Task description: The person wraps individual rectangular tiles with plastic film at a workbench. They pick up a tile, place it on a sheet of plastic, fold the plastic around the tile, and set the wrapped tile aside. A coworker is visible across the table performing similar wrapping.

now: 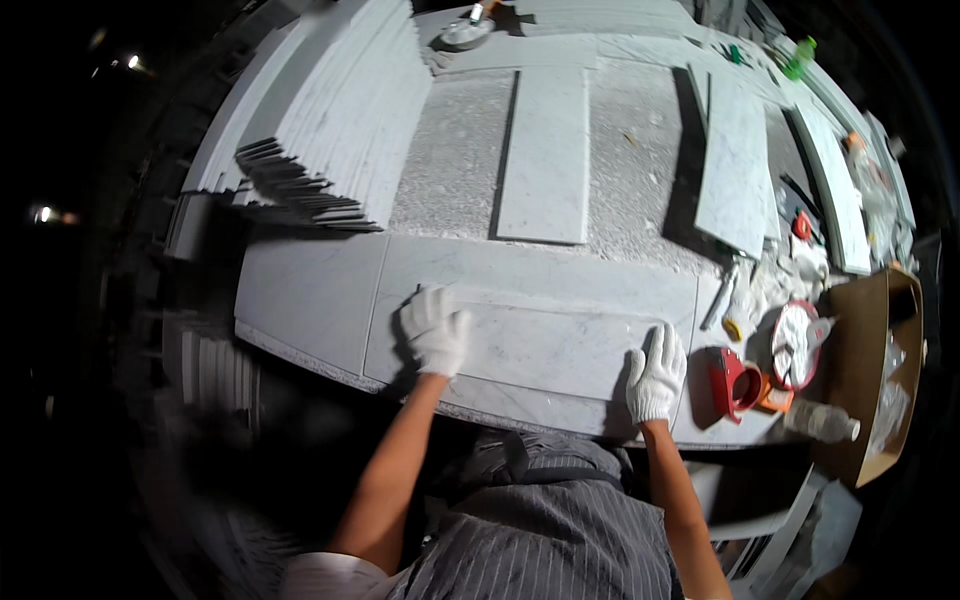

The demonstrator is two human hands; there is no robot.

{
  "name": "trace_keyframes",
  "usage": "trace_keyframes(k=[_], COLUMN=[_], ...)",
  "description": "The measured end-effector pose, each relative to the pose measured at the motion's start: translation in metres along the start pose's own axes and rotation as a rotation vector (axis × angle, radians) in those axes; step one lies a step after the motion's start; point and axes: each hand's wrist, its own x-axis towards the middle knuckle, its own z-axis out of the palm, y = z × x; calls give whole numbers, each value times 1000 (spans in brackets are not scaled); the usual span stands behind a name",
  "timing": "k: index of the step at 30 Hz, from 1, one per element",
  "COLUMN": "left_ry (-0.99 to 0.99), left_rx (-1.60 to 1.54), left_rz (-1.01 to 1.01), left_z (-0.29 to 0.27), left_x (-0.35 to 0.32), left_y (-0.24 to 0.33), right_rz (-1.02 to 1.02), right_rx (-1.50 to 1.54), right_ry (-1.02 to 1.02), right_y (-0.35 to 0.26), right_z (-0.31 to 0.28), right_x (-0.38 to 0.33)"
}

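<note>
A long white marble slab with faint grey veins (550, 345) lies lengthwise in front of me. My left hand (437, 328), in a white knit glove, rests at the slab's left end, fingers stretched forward and thumb apart. At the right end lies my right hand (657, 374), gloved the same way, its fingers straight and its thumb held out toward the slab. Both hands look flat and open. Under the slab, the bench's front edge is covered by pale stone panels (310, 290). What is beneath my palms is hidden.
A tall stack of marble slabs (345, 120) stands at the back left. Single slabs lie farther back, one in the middle (547, 160) and one at right (735, 165). On the right are a red tape dispenser (728, 385), a plastic bottle (820, 421) and a cardboard box (850, 340).
</note>
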Motion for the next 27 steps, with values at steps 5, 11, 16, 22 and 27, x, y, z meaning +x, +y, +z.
trace_keyframes(k=[5,11,16,22,27], left_ry=[-175,-255,-445,-327,-357], left_rx=[-48,-156,-437,-676,-529], left_rz=[-459,-684,-824,-880,-775], left_z=[-3,-6,-7,29,9], left_x=[-78,-39,-13,-34,-20], left_y=[-78,-59,-75,-101,-90], right_rz=[-36,-52,229,492,585], right_rx=[-11,-12,11,-41,162], right_ry=[-18,39,150,119,116], right_y=[-6,-4,-2,-3,-1], right_z=[-1,0,8,-6,-13], right_x=[1,0,-10,-10,-10])
